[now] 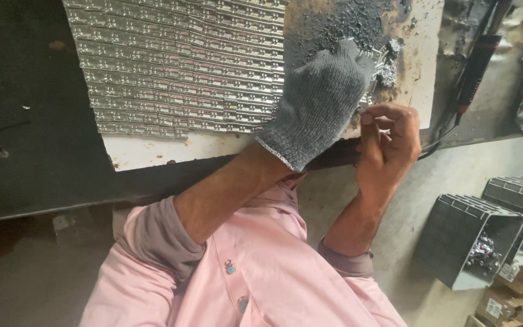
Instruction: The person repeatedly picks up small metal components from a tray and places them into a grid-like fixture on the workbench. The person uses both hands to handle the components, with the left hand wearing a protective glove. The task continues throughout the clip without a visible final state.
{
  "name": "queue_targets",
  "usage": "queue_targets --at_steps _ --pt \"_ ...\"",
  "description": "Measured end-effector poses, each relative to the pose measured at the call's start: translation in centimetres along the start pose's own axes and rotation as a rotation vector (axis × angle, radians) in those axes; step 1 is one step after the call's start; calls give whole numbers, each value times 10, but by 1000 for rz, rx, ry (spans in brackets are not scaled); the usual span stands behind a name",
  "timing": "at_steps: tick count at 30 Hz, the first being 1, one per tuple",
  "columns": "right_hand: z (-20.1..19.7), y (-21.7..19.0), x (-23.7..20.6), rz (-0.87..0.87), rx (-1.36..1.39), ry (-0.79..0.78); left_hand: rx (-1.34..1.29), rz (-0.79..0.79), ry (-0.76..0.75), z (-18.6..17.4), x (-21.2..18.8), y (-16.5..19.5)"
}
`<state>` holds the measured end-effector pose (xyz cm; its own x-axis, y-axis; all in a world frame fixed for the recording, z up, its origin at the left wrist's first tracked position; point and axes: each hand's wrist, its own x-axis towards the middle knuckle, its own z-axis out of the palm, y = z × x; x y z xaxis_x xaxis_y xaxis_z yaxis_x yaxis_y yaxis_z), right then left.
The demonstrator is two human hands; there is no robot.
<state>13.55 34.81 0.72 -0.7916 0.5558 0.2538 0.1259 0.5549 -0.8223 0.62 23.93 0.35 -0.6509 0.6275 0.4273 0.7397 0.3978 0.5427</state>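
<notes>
My left hand (pixel 321 100), in a grey knit glove, rests on a white board (pixel 152 151) with its fingers curled over a clump of small shiny metal pieces (pixel 385 65). Just to its right my bare right hand (pixel 390 144) pinches one small metal piece (pixel 365 110) between thumb and fingertips, at the board's near edge. Rows of the same metal pieces (pixel 180 66) lie packed side by side across the left part of the board. The board's right part is blackened and strewn with dark grit (pixel 340 24).
A red and black handled tool (pixel 476 66) with a cable lies right of the board. An angled hex key (pixel 1 136) sits on the dark table at left. Grey ribbed bins (pixel 455 236) with metal parts and cardboard boxes (pixel 509 297) stand on the floor at right.
</notes>
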Motion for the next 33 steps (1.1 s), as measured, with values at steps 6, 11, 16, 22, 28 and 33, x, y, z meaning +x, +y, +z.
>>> queue_targets --at_steps 6,11,16,22,28,33 --pt "-5 0 3 81 95 67 -83 33 1 1 0 -5" --pt "-4 5 2 58 153 67 -122 53 25 2 0 -11" --pt "-3 8 2 52 140 50 -403 60 158 -9 1 -11" --pt "5 -20 -6 -48 30 -40 -671 -211 90 -69 -44 2" --pt "38 -67 -30 -255 -49 -312 -312 -252 96 -142 -126 -15" --pt "75 -91 -36 -386 -50 -414 -41 -308 7 -151 -145 -24"
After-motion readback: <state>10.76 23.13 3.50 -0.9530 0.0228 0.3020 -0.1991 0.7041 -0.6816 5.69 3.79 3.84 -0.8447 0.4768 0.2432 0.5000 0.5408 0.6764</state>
